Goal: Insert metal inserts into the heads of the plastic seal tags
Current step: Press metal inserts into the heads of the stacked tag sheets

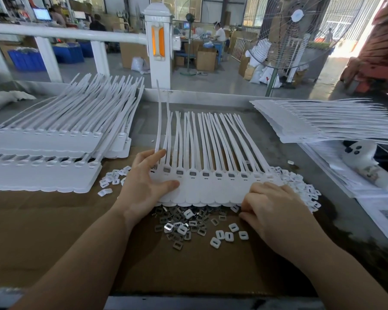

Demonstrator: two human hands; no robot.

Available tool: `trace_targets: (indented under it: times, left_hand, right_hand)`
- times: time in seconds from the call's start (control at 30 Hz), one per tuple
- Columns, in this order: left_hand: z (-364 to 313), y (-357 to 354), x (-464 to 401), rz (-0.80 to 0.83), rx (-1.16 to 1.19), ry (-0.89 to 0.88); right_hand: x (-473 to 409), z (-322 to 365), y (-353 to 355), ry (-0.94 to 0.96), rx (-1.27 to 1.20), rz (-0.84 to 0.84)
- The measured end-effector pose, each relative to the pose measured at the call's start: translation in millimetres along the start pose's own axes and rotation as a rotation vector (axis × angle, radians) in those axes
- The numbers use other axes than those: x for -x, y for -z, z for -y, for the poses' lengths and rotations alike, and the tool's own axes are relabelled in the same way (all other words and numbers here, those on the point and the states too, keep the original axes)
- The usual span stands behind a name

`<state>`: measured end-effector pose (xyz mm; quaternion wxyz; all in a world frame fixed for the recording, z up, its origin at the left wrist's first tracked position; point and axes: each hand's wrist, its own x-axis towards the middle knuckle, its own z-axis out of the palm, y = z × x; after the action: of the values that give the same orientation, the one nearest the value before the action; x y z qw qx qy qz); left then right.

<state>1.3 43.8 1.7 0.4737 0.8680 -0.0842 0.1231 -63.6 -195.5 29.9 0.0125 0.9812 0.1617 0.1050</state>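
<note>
- Right hand (276,211), 5 o'clock, curled over strip of seal tags (211,189); pinch unclear.
- Left hand (148,182), 9 o'clock, flat, pressing strip.
- Seat metal inserts (182,222) squarely, strip steady.

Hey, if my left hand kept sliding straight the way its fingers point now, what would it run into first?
Probably the upright tail straps of the seal tag strip. The left hand points up and rightward, fingertips already at the leftmost strap; depth is hard to judge.

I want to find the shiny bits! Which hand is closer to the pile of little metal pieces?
Right. The right hand sits at the right edge of the metal inserts, fingertips almost touching them. The left hand rests higher up on the strip of seal tags, above the pile.
</note>
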Motion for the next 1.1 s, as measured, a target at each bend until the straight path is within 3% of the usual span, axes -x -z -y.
trace_targets:
  times: [0.47, 0.83, 0.93, 1.1]
  left_hand:
    - [1, 0, -2, 0.0, -0.013, -0.013]
    - [2, 0, -2, 0.001, -0.023, -0.023]
    - [1, 0, -1, 0.001, -0.021, -0.025]
    - [3, 0, -2, 0.0, -0.011, -0.022]
  right_hand:
    - [-2, 9, -2, -0.209, 0.018, -0.026]
    - [0, 14, -3, -0.184, 0.023, -0.048]
    - [-1, 3, 5, -0.217, -0.208, -0.1]
    - [-11, -21, 13, -0.409, -0.751, -0.332]
